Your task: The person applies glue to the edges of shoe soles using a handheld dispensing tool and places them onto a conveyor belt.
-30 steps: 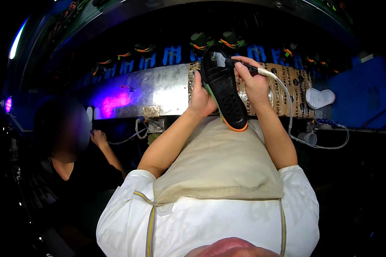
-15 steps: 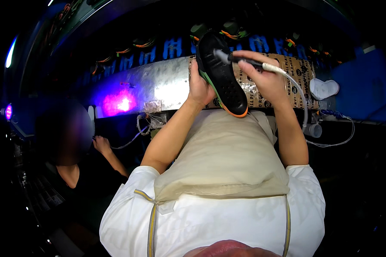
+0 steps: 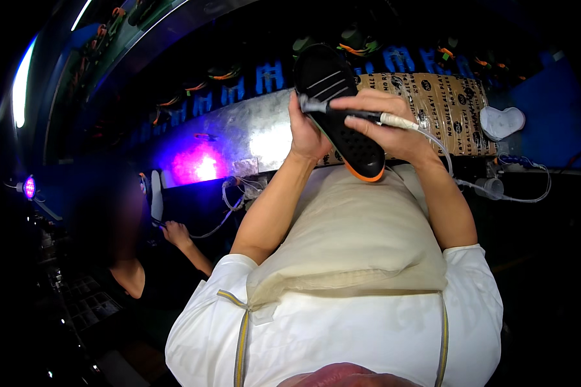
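Two bare hands are at work in front of me, raised over the bench (image 3: pixel 235 122) where its bare metal gives way to printed cardboard (image 3: pixel 455 109) on the right part. The left hand (image 3: pixel 308 137) grips a black shoe sole (image 3: pixel 337 87) by its left side, thumb up along the rim; its other fingers are mostly hidden behind, so I can't tell how they lie. Seen from above, the sole slants from across the bench's far edge down to an orange-rimmed end jutting past the near edge, over the beige apron (image 3: pixel 352 238). The right hand (image 3: pixel 394 132) pinches a dark-handled brush (image 3: pixel 358 114) between thumb and fingers; its greyish tip, rather blurred, is at the sole's left rim, close to the left thumb. A thin hose (image 3: pixel 443 147) runs from the brush toward the bench's near edge, where a clear cup (image 3: pixel 490 188) sits just below.

Near the bench's right end, beside a blue panel (image 3: pixel 555 122), lies a white shoe-shaped piece (image 3: pixel 502 122). Blue holders (image 3: pixel 269 77) line the far edge, with dark shoes (image 3: pixel 360 46) behind. Off the near edge, toward the left end, a co-worker's hand (image 3: pixel 177 234) holds a thin tool (image 3: pixel 157 223) close to a white strip (image 3: pixel 157 198).
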A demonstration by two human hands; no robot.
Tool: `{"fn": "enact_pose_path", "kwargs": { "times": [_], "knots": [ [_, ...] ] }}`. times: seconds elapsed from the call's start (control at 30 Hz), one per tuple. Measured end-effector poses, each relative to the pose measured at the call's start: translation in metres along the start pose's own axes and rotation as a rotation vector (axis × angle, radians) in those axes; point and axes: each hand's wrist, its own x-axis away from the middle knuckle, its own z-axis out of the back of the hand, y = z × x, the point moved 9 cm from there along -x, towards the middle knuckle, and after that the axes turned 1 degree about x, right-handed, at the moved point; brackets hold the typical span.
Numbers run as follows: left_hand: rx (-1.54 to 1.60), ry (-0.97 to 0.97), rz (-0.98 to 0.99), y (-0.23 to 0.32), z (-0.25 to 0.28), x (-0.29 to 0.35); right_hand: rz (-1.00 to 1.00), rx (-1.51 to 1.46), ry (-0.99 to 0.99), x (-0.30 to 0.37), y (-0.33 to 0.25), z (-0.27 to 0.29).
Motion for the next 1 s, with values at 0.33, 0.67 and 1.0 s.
{"fn": "enact_pose_path", "kwargs": {
  "times": [0.33,0.67,1.0],
  "knots": [
    [-0.085,-0.239,-0.003,0.021,-0.024,-0.006,-0.028,-0.074,-0.005,0.013,-0.01,-0.008],
    [0.022,-0.209,0.009,0.042,-0.025,-0.02,-0.123,-0.435,0.046,0.016,-0.016,-0.014],
    [-0.191,-0.571,-0.103,0.071,-0.086,-0.022,-0.08,0.039,0.098,0.04,-0.021,0.009]
  ]
}}
